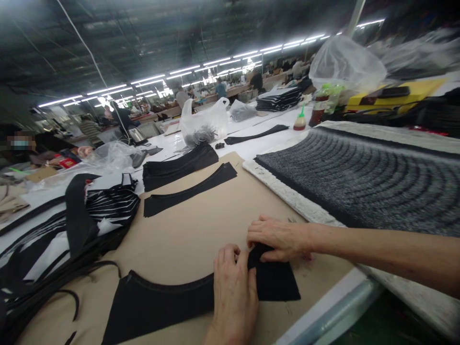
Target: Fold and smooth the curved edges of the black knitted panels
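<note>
A curved black fabric piece (158, 302) lies on a tan cardboard sheet (187, 235) in front of me. My left hand (235, 290) rests on the piece near its right end, fingers bent and pressing down on the upper edge. My right hand (278, 238) comes in from the right and pinches the same upper edge beside the left hand's fingers. Both hands touch the fabric close together.
Two more curved black pieces (190, 189) and a stack of them (179, 165) lie farther back. Black strips and striped cloth (108, 203) pile at left. A dark ribbed mat (366, 177) is at right. Plastic bags (203, 122), bottles (319, 108) and other workers are beyond.
</note>
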Available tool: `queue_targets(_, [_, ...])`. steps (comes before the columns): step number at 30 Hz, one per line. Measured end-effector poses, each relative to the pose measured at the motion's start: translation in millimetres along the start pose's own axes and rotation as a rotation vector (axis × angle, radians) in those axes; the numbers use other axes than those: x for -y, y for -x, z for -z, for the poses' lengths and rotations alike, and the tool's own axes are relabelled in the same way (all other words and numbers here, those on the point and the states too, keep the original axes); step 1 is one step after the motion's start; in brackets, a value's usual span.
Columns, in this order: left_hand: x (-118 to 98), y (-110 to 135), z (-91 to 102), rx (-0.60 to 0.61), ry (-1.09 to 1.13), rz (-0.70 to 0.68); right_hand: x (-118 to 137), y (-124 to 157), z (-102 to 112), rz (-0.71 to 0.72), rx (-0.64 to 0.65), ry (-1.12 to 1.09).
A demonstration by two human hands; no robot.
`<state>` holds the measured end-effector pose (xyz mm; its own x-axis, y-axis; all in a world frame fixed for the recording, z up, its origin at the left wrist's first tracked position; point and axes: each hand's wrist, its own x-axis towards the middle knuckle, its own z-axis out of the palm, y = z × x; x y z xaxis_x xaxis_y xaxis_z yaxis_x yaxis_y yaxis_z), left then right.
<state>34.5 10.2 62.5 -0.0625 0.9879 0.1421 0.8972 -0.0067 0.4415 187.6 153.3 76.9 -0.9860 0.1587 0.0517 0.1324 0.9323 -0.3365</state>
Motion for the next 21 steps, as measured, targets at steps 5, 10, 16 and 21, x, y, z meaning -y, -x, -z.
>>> queue_targets(5, [-3.5,-9.3,-3.9,0.026,0.062,0.004,-7.0,-1.2,3.5,-0.007,0.015,0.025])
queue_targets(10, [-5.5,-12.8,-13.3,0.101,0.11,-0.035,-11.2,2.0,9.3,0.003,0.029,0.052])
queue_targets(16, [-7.3,-13.5,-19.9,0.106,0.172,-0.048,-16.3,6.1,6.3,0.055,-0.008,0.083])
queue_targets(21, [-5.8,-11.2,-22.8,0.144,0.126,-0.054,-20.3,14.6,0.0,0.125,-0.06,0.135])
